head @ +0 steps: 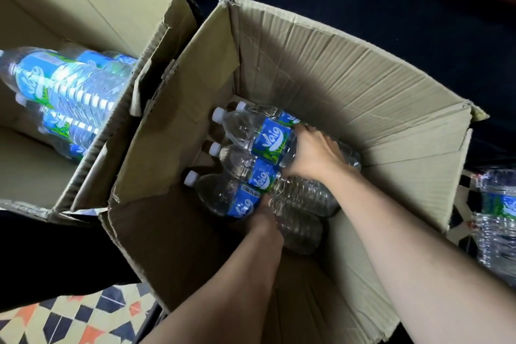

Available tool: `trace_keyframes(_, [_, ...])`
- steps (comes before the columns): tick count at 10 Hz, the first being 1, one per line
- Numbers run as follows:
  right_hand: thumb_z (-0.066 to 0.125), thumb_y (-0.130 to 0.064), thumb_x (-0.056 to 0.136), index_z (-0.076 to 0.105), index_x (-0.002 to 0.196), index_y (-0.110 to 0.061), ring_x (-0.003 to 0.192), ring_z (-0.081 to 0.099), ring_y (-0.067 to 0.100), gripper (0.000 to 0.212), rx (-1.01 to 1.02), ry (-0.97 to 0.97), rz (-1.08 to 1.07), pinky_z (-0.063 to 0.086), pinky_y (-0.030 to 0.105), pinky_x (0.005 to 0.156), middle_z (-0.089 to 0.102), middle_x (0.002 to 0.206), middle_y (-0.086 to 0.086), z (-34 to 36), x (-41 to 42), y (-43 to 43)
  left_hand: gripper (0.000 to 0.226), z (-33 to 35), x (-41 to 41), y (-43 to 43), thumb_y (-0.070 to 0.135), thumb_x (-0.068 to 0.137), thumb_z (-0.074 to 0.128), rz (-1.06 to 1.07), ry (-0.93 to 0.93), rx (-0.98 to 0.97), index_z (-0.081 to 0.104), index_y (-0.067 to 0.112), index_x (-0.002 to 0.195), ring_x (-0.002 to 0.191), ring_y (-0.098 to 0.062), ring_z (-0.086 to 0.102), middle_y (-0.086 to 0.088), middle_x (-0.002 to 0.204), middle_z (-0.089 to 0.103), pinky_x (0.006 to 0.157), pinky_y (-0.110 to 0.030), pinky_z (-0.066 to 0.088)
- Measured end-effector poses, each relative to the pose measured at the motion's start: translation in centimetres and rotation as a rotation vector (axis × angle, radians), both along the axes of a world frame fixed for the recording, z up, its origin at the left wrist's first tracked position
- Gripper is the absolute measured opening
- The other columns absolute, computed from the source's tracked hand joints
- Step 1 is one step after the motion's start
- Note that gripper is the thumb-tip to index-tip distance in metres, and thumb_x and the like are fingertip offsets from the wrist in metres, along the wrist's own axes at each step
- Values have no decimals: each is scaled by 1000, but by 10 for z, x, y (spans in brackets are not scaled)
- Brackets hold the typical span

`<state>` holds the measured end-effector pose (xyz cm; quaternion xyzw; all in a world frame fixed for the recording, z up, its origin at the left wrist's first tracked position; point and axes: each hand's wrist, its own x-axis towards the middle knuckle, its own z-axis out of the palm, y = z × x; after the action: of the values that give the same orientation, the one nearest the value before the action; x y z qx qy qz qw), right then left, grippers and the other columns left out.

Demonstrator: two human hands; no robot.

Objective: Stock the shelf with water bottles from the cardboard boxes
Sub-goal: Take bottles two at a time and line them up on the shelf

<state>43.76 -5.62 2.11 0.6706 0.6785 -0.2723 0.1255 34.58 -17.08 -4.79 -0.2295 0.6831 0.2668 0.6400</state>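
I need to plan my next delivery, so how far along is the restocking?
Done: cannot tell, the shelf is out of view. In hand: the right hand grips the top bottle in the open box; the left hand reaches the nearest bottle. Left: that box's bottles and the left box's bottles.

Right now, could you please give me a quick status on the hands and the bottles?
Right hand on the far bottle in the right box. Left hand on the near bottle. Neither lifted yet. Nothing blocking.
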Motion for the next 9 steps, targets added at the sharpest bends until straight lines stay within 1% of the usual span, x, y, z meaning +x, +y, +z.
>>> trace_keyframes(1, [90,-45,54,52,126,-19,112,62,29,86,6,5,-34,49,34,85,62,122,6,6,7,-6,51,15,3,5,30,95,64,-23,120,33,51,7,138,127,-31,57,-13,140,56,104,-41,47])
trace_keyframes(2, [89,-51,49,52,117,-20,114,62,28,83,1,30,-130,49,36,85,65,120,5,16,19,-18,78,44,20,21,35,59,91,40,407,58,56,13,125,103,-22,67,-6,121,67,93,-39,56])
trace_keyframes(3, [88,-50,49,51,114,-20,114,62,28,80,46,69,-234,49,37,85,66,119,5,30,27,-27,94,58,23,25,41,50,92,-26,446,152,52,8,128,103,-31,68,-13,120,65,90,-44,57])
trace_keyframes(4, [87,-50,53,49,106,-20,113,61,27,73,194,160,-384,48,36,85,66,116,3,59,34,-39,80,88,19,34,33,48,96,-194,643,248,49,12,110,104,-29,66,-13,115,64,88,-34,54])
trace_keyframes(5, [88,-50,54,45,101,-21,114,59,27,70,281,231,-484,48,36,87,65,115,3,81,32,-46,76,113,8,40,28,46,96,-301,743,413,42,20,99,100,-24,65,-8,107,65,87,-32,52])
trace_keyframes(6, [90,-47,56,47,100,-18,111,59,25,68,420,339,-614,45,32,80,64,112,3,110,26,-59,71,147,-14,43,27,45,96,-425,820,680,48,18,97,92,-19,65,1,98,64,80,-33,54])
trace_keyframes(7, [90,-48,55,51,102,-17,105,62,22,68,501,411,-714,45,30,76,66,108,1,126,22,-65,68,173,-26,49,29,47,96,-485,875,828,55,18,100,90,-14,63,3,97,64,76,-29,49])
trace_keyframes(8, [82,-61,48,56,102,-26,99,64,17,70,666,439,-791,53,32,79,66,102,-7,154,16,-72,65,214,-32,61,41,45,91,-549,961,1027,64,19,100,90,-9,57,2,95,64,79,-21,47])
trace_keyframes(9, [77,-68,44,52,97,-37,96,64,13,66,825,484,-782,54,33,80,65,97,-14,176,14,-72,58,247,-30,71,42,47,89,-560,1000,1160,64,19,95,85,-3,44,1,92,60,71,-12,35])
